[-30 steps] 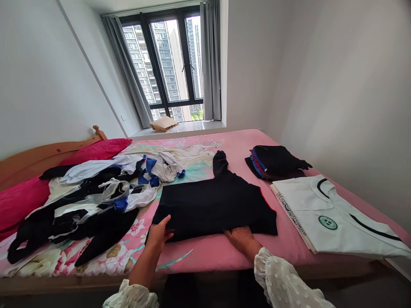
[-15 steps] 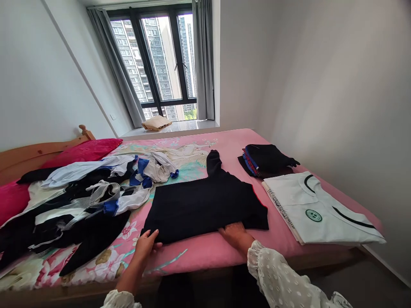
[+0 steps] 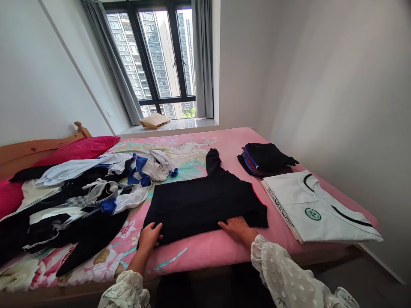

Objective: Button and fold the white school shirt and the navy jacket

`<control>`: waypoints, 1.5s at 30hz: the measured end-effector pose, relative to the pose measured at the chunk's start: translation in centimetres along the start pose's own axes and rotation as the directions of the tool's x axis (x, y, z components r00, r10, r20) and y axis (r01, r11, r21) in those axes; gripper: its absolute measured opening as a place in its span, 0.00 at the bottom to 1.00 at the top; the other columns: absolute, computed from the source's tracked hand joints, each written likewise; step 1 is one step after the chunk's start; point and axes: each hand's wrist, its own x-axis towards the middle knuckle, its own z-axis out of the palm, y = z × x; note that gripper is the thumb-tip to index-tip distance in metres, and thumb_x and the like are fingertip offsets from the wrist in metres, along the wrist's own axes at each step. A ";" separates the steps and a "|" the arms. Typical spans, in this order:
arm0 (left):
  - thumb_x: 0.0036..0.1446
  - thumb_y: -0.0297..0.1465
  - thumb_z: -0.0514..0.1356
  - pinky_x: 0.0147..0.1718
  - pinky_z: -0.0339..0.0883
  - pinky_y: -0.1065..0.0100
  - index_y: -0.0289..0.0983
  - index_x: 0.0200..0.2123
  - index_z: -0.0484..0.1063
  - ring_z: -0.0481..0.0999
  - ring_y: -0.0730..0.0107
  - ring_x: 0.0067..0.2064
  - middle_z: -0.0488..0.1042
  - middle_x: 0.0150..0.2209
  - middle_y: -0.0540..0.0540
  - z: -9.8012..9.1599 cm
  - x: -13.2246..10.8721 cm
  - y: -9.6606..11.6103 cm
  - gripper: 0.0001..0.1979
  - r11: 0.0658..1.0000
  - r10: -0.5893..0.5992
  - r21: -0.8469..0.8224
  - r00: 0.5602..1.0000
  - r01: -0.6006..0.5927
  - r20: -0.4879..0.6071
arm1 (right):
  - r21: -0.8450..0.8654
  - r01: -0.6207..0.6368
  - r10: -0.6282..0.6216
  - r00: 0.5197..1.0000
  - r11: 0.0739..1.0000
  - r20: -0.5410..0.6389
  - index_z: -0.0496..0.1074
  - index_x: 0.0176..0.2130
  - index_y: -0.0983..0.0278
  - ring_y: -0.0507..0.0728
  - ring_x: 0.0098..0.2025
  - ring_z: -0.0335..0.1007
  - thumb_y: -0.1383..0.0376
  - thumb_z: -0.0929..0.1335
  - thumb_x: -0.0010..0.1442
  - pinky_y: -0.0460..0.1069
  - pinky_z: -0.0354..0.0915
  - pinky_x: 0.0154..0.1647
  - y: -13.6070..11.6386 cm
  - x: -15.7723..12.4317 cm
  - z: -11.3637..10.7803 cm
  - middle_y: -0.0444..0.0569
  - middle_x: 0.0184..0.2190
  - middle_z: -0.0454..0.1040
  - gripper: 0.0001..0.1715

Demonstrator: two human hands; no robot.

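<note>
A black long-sleeved garment (image 3: 199, 201) with a red-edged neckline lies flattened on the pink bedsheet (image 3: 205, 252), one sleeve pointing to the window. My left hand (image 3: 149, 238) pinches its near left corner between thumb and fingers. At the near edge, right of the middle, my right hand (image 3: 238, 231) rests on the cloth, thumb spread and fingers over the fabric. To the right lies a folded white shirt (image 3: 330, 218) with a round green badge.
Loose black, white and blue clothes (image 3: 80, 201) are heaped on the left, near red pillows (image 3: 77, 149). A stack of folded dark clothes (image 3: 268, 158) sits at the back right. A beige cloth bundle (image 3: 154, 120) is on the windowsill.
My left hand has moved slightly up and right on the garment's corner. My right hand has come from beneath the near edge to lie on top, slightly farther right.
</note>
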 end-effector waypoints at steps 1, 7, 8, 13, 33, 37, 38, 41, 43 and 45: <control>0.41 0.33 0.67 0.09 0.55 0.74 0.31 0.48 0.69 0.73 0.67 0.18 0.77 0.32 0.41 0.0 0.1 -0.4 0.29 1.000 -0.004 0.017 1.000 0.004 0.002 | 0.010 -0.014 0.014 1.000 1.000 0.011 0.70 0.53 0.59 0.64 0.54 0.64 0.51 0.56 0.64 0.58 0.53 0.57 0.1 -0.1 -0.4 0.54 0.48 0.74 0.27; 0.48 0.37 0.62 0.13 0.61 0.74 0.31 0.52 0.61 0.73 0.75 0.21 0.73 0.43 0.38 -0.4 0.2 -0.3 0.30 1.000 -0.013 0.007 0.998 0.013 0.060 | 0.014 -0.026 0.025 0.998 1.000 0.057 0.70 0.51 0.67 0.64 0.55 0.63 0.50 0.56 0.63 0.55 0.51 0.58 1.5 -1.6 -3.4 0.57 0.51 0.71 0.31; 0.49 0.38 0.61 0.14 0.60 0.75 0.32 0.51 0.62 0.73 0.77 0.21 0.73 0.43 0.39 -0.5 0.1 -0.2 0.28 1.000 -0.003 0.000 0.997 0.003 0.077 | 0.006 -0.024 0.023 0.998 1.000 0.060 0.69 0.52 0.67 0.64 0.56 0.62 0.51 0.56 0.63 0.56 0.49 0.59 1.7 -1.8 -3.6 0.57 0.52 0.70 0.30; 0.50 0.37 0.60 0.12 0.53 0.77 0.35 0.45 0.65 0.69 0.79 0.17 0.75 0.32 0.46 -1.2 -0.5 -0.1 0.19 0.995 0.062 0.068 0.985 -0.073 0.158 | -0.043 -0.033 0.035 0.997 0.999 0.066 0.68 0.53 0.67 0.64 0.56 0.60 0.52 0.55 0.64 0.58 0.46 0.59 2.3 -2.2 -3.5 0.59 0.53 0.69 0.30; 0.60 0.31 0.44 0.61 0.51 0.56 0.37 0.48 0.72 0.61 0.63 0.61 0.71 0.55 0.45 2.3 -2.4 0.2 0.20 0.279 0.774 0.573 0.534 -0.771 0.341 | 0.120 0.037 0.011 0.926 0.992 -0.378 0.69 0.48 0.63 0.60 0.59 0.58 0.61 0.58 0.64 0.59 0.48 0.63 -7.8 -2.3 -6.6 0.52 0.53 0.68 0.17; 0.61 0.30 0.41 0.62 0.46 0.54 0.37 0.54 0.67 0.55 0.63 0.64 0.64 0.60 0.46 4.9 -2.4 1.4 0.23 0.208 0.679 0.664 0.595 -0.718 0.430 | 0.173 0.201 -0.138 0.938 0.964 -0.319 0.56 0.61 0.64 0.59 0.66 0.42 0.55 0.55 0.66 0.59 0.41 0.65 -12.2 2.4 -4.8 0.52 0.64 0.53 0.29; 0.62 0.31 0.42 0.62 0.44 0.52 0.37 0.56 0.65 0.53 0.62 0.65 0.62 0.62 0.46 5.3 -2.3 1.4 0.23 0.196 0.649 0.687 0.618 -0.700 0.444 | 0.178 0.211 -0.157 0.948 0.961 -0.275 0.54 0.62 0.65 0.59 0.67 0.40 0.53 0.54 0.66 0.60 0.40 0.65 -12.4 3.5 -4.1 0.52 0.65 0.50 0.31; 0.60 0.40 0.46 0.61 0.41 0.44 0.40 0.61 0.58 0.47 0.54 0.66 0.55 0.65 0.46 6.0 -1.8 0.3 0.27 0.219 0.537 0.774 0.736 -0.594 0.412 | 0.165 0.184 -0.165 0.979 0.969 -0.122 0.52 0.64 0.65 0.58 0.68 0.37 0.50 0.52 0.66 0.61 0.36 0.66 -10.6 5.7 -2.4 0.52 0.66 0.47 0.34; 0.59 0.45 0.47 0.60 0.41 0.43 0.42 0.63 0.54 0.46 0.50 0.67 0.52 0.66 0.46 6.2 -1.5 -0.9 0.30 0.238 0.494 0.821 0.793 -0.519 0.358 | 0.130 0.111 -0.105 0.993 0.985 -0.059 0.50 0.64 0.65 0.57 0.68 0.35 0.48 0.52 0.65 0.61 0.33 0.66 -7.6 5.8 -1.7 0.51 0.66 0.46 0.37; 0.59 0.46 0.46 0.61 0.40 0.45 0.42 0.64 0.52 0.45 0.50 0.67 0.51 0.66 0.46 6.3 -1.2 -1.9 0.31 0.230 0.503 0.838 0.798 -0.495 0.332 | 0.085 -0.023 0.027 0.998 0.996 -0.050 0.47 0.65 0.64 0.57 0.68 0.32 0.47 0.52 0.64 0.60 0.30 0.66 -3.7 5.1 -1.4 0.50 0.67 0.43 0.38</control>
